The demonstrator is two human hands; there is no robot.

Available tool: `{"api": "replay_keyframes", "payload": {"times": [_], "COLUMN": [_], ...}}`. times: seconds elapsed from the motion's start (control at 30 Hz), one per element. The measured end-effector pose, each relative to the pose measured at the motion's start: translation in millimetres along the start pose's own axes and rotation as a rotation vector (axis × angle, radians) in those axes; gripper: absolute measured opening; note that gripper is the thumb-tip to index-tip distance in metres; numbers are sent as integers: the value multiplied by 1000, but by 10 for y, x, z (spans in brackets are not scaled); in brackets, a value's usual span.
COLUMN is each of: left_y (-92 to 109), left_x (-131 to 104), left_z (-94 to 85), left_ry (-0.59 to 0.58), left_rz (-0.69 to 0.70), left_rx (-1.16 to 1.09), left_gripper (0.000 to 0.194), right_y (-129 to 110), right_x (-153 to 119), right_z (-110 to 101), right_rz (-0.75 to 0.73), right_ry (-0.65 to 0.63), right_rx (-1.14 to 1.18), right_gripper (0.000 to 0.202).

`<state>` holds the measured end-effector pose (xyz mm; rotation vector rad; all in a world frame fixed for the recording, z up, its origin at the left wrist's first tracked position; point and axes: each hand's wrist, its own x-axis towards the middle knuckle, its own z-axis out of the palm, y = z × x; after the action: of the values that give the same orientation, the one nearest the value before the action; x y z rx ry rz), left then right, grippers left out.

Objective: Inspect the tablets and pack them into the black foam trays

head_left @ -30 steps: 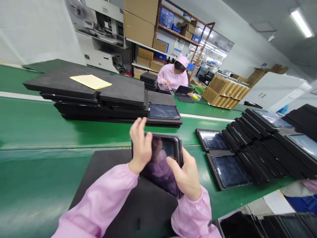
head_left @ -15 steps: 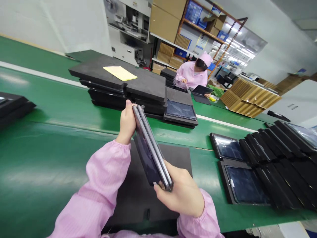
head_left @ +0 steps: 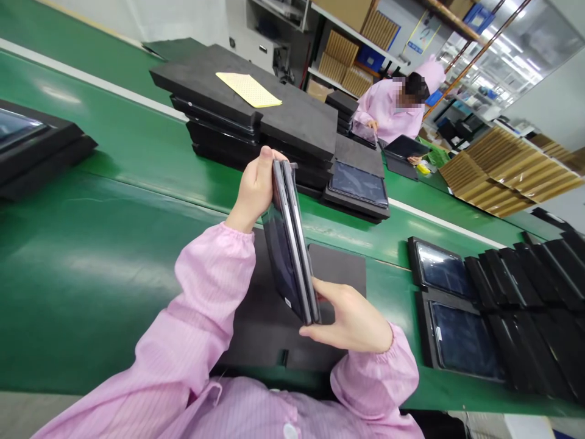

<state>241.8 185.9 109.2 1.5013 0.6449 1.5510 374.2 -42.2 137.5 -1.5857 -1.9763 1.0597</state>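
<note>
Two thin dark tablets [head_left: 292, 244] are held together on edge, tilted, in front of me. My left hand [head_left: 258, 186] grips their upper end, thumb up. Around their lower right edge is my right hand [head_left: 350, 317], with its fingers partly behind them and the thumb at the bottom corner. A small white label shows on the left tablet's dark face. Beneath them, black foam sheets [head_left: 256, 329] lie on the green table [head_left: 114, 274].
Black foam trays are stacked behind, topped by a yellow sheet [head_left: 249, 89]. A tray holds a tablet [head_left: 359, 183]. More trayed tablets [head_left: 464, 338] stand at right; another stack [head_left: 46, 149] is at left. A person in pink [head_left: 393, 113] works across the table.
The view has shifted, with my own body showing more at the bottom. The held tablets stand more upright, and my right thumb has moved off the left tablet's face to the bottom corner.
</note>
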Motion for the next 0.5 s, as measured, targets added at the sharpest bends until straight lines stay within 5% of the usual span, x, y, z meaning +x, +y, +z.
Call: {"api": "replay_keyframes", "payload": {"times": [0.27,0.5], "left_y": [112,105], "left_x": [-33,-50], "left_z": [59,102], "left_ry": [38,37], "left_rz": [-151,-146], "left_rx": [47,33], "left_gripper": [57,48], "right_y": [3,-21], "right_x": [31,27], "right_z": [-125,-174], "right_rz": [-72,-66], "right_ry": [-38,-36], "right_rx": [146,28], "right_gripper": [29,31]}}
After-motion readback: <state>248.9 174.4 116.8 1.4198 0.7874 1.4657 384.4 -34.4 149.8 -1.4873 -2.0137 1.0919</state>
